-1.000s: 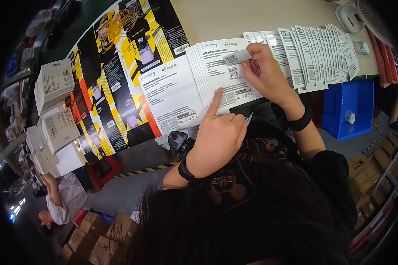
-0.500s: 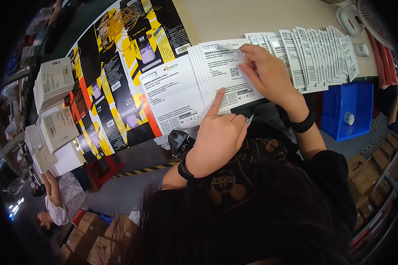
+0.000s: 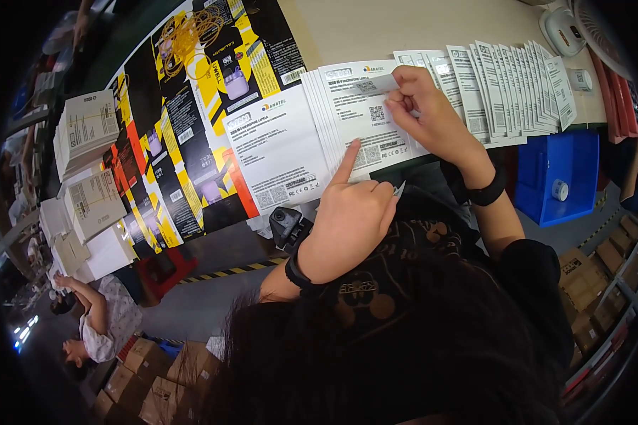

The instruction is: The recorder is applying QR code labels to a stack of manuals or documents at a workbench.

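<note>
White printed leaflets (image 3: 280,152) lie overlapped in a row in front of me. My left hand (image 3: 347,219) rests at their near edge, its index finger stretched onto the second leaflet (image 3: 351,117) beside a printed square code. Its other fingers are curled, and a small pale corner (image 3: 400,189) sticks out beside them; what it belongs to is hidden. Above that same leaflet's top right, my right hand (image 3: 429,117) is closed in a pinch on a thin, pale printed label (image 3: 372,86). The label's far end hangs over the leaflet's heading.
More leaflets (image 3: 503,92) fan out rightward. Black-and-yellow printed sheets (image 3: 191,134) lie at left, with tangled yellow rubber bands (image 3: 188,35) on top. Stacked white booklets (image 3: 88,131) stand farther left. A blue bin (image 3: 556,177) sits at right, cartons (image 3: 585,283) below; another person (image 3: 106,315) is at lower left.
My right hand has shifted slightly up, and the label in it has turned so more of its printed face shows. My left hand stays put. The other person's arm has moved.
</note>
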`<state>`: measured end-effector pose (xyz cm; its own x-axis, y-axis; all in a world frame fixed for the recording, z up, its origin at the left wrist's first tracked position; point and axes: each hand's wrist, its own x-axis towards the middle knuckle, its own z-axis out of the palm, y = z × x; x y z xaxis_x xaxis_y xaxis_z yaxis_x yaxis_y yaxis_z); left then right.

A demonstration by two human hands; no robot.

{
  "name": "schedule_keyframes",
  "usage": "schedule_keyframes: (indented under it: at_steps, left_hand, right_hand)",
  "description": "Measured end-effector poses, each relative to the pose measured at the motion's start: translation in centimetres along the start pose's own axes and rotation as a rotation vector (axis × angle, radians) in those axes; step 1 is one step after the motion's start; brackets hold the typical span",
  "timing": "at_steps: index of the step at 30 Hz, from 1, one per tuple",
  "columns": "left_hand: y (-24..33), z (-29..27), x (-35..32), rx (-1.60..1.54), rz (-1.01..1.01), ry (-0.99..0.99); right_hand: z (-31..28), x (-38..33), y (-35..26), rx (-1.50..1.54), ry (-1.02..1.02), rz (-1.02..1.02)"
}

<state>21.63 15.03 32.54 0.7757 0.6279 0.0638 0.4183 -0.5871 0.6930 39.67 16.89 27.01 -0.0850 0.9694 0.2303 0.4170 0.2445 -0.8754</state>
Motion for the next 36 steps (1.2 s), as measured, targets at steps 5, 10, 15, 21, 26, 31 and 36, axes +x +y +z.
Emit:
schedule_keyframes:
  at_steps: [5, 10, 15, 21, 26, 31, 36]
  left_hand:
    - [-0.1, 0.0, 0.0, -0.005, -0.007, -0.002]
    - [-0.2, -0.1, -0.1, -0.022, -0.011, 0.0]
    - [-0.3, 0.0, 0.0, -0.005, 0.02, 0.021]
    - [-0.3, 0.1, 0.0, -0.007, 0.001, 0.007]
    - [-0.2, 0.1, -0.1, -0.006, -0.013, 0.004]
    - [-0.3, 0.0, -0.1, -0.009, -0.017, 0.004]
    - [-0.2, -0.4, 0.0, 0.042, -0.007, -0.049]
  right_hand:
    - [-0.6, 0.2, -0.8, 0.083, -0.029, 0.119]
    - [-0.7, 0.0, -1.1, 0.157, 0.085, 0.224]
    - [-1.1, 0.1, -2.1, -0.113, 0.078, 0.211]
    - [-1.1, 0.6, -2.1, -0.267, -0.109, 0.121]
    - [-0.9, 0.4, -1.0, 0.043, -0.069, 0.164]
    - [-1.1, 0.4, -1.2, 0.278, -0.092, 0.258]
    - [-1.2, 0.4, -1.0, 0.457, -0.095, 0.32]
